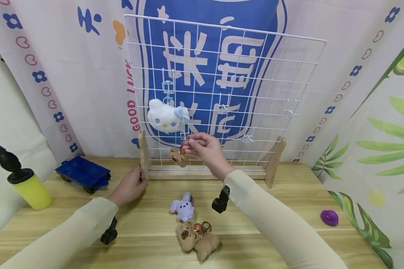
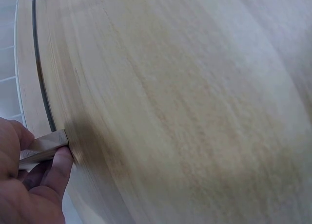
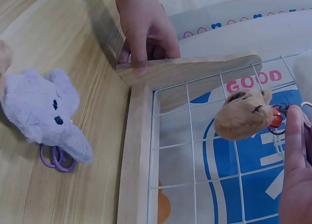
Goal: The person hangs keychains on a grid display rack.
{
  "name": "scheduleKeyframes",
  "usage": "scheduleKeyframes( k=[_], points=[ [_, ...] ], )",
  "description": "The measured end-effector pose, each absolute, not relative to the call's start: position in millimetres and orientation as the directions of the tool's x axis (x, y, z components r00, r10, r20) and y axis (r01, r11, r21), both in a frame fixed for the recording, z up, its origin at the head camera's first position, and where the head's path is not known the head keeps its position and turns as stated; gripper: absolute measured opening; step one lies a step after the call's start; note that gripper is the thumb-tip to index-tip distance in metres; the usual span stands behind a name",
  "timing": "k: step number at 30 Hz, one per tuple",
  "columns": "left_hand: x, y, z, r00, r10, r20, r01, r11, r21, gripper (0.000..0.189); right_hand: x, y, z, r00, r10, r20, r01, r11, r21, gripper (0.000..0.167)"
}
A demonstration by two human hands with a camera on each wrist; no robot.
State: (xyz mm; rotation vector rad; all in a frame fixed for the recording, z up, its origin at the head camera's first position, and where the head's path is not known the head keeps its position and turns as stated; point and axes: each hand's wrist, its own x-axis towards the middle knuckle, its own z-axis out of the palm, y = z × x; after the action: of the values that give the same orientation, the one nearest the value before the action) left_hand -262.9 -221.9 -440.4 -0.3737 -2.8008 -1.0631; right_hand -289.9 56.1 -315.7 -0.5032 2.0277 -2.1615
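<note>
While the left forearm reaches forward from the lower left, the left hand (image 1: 129,186) grips the wooden foot (image 1: 143,154) at the left end of the white wire grid (image 1: 205,93); on the left wrist view I see its fingers pinching the foot's end, low at the table (image 1: 299,201). I log the right forearm slanting up and inward from the lower right, wrist raised above the base bar (image 1: 202,175). Right hand (image 1: 205,151): narrow, thumb and fingertips pinching the ring end of a brown plush keychain (image 1: 179,157), which hangs before the grid's lower left, below the white cat plush (image 1: 166,118). I cannot tell whether its ring meets the grid. A purple plush (image 1: 184,209) lies between the forearms.
</note>
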Motion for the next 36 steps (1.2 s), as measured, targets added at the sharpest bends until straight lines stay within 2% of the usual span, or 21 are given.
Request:
scheduleKeyframes(
  k=[8, 18, 36],
  points=[
    [-264.4, -222.8, -441.4, -0.957, 0.197, 0.213, 0.289, 0.719, 0.632, 0.055, -292.5, 50.7, -321.5, -0.941, -0.305, 0.146, -0.135, -0.055, -0.989, 0.024],
    [-265.8, -223.2, -442.1, -0.957, 0.204, 0.205, 0.289, 0.715, 0.637, 0.056, -294.2, 52.9, -324.0, -0.946, -0.302, 0.121, -0.107, -0.062, -0.992, 0.029],
    [-265.9, -223.0, -442.8, -0.961, 0.202, 0.189, 0.276, 0.717, 0.640, 0.057, -297.5, 71.5, -330.1, -0.951, -0.301, 0.078, -0.070, -0.037, -0.997, 0.030]
  ],
)
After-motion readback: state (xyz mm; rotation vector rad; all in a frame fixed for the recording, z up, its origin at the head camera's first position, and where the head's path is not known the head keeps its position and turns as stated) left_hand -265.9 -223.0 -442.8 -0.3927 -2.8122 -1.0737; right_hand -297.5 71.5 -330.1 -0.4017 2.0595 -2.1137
